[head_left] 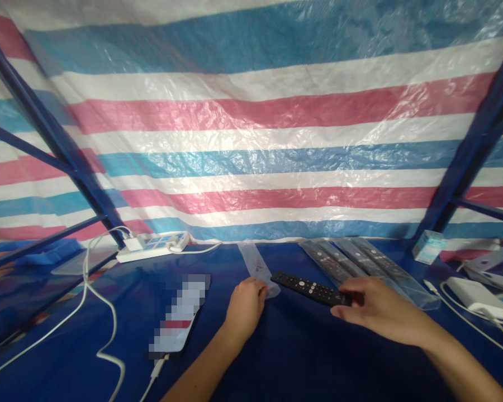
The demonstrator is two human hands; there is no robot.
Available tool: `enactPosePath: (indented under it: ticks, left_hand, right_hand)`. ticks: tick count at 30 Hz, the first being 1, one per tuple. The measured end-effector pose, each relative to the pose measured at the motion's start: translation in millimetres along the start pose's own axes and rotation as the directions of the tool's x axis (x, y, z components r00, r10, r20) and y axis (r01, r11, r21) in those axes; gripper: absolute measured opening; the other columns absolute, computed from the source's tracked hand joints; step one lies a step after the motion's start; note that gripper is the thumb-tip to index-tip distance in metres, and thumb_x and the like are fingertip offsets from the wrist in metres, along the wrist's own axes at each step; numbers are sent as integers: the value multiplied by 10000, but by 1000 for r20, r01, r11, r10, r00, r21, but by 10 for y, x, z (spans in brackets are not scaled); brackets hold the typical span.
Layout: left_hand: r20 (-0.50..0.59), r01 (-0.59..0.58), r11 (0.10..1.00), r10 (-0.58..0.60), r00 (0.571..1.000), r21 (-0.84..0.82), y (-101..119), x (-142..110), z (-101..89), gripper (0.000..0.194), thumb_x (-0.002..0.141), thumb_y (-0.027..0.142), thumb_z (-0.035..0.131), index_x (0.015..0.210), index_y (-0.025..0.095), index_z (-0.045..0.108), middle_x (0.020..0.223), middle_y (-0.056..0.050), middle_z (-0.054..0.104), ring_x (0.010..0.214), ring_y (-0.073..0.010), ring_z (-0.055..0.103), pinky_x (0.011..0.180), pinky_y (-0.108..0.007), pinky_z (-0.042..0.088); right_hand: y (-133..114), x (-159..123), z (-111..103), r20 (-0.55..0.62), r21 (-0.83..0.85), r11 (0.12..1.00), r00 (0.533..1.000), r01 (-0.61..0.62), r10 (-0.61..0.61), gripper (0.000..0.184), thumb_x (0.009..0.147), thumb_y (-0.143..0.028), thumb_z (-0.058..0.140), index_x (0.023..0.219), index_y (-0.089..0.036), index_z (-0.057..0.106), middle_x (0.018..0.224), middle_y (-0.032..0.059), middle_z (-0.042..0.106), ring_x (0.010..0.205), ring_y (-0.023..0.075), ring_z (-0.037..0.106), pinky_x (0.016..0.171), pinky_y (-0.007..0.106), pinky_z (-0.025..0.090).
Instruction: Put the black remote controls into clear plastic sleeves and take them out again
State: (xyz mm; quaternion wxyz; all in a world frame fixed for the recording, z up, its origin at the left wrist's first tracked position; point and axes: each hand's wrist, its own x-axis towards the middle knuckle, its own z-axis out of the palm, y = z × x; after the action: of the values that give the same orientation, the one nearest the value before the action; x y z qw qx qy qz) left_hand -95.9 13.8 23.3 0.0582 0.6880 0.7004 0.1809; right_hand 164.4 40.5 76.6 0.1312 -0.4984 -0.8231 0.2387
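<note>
My right hand [375, 307] grips a black remote control [308, 287] by its near right end, thumb below and fingers above. The remote points to the left, its buttons facing up. My left hand [247, 307] has its fingers closed on the lower end of a clear plastic sleeve [254, 259] that lies flat on the blue table [293, 357]. The far end of the remote is close to the sleeve's lower end. Beyond my right hand, several remotes in clear sleeves [364, 262] lie side by side.
A phone [180, 318] with a charging cable lies at left. Behind it stands a white power strip [153, 245] with cables. A small box [428, 247] and a white adapter [479, 296] sit at right. Blue metal posts [84, 184] and a striped tarp [276, 111] bound the table.
</note>
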Motion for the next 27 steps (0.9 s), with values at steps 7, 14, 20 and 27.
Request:
enactPosePath:
  ticks: [7, 14, 20, 27]
  left_hand:
    - [-16, 12, 995, -14, 1000, -103, -13, 71, -3, 266, 893, 161, 506, 736, 177, 720, 770, -47, 706, 728, -148, 643, 682, -232, 388]
    - [-22, 40, 987, -44, 999, -156, 20, 60, -6, 259, 881, 154, 496, 752, 174, 719, 792, -45, 716, 734, -153, 644, 692, -240, 403]
    - [23, 32, 999, -32, 999, 13, 70, 15, 26, 271, 918, 143, 428, 821, 150, 681, 878, -76, 694, 823, -185, 651, 738, -262, 423]
    - [55, -5, 991, -2, 998, 136, 65, 9, 79, 286, 914, 76, 341, 901, 162, 613, 922, -70, 664, 842, -174, 642, 742, -261, 441]
  right_hand:
    - [-37, -69, 17, 68, 2, 1000, 998, 16, -16, 271, 705, -458, 631, 616, -203, 655, 617, 1, 608, 577, 144, 553, 514, 235, 327]
    - [-104, -48, 97, 62, -44, 999, 998, 23, -20, 263, 694, -455, 638, 642, -201, 686, 645, 15, 641, 604, 153, 574, 525, 232, 336]
    - [-202, -26, 213, -12, -132, 991, 1000, -26, 25, 233, 698, -440, 633, 661, -215, 683, 688, 26, 672, 656, 184, 611, 556, 249, 351]
    - [-277, 43, 539, -71, -206, 977, 997, -45, 31, 236, 732, -437, 616, 676, -213, 663, 810, 52, 709, 711, 205, 647, 598, 268, 382]
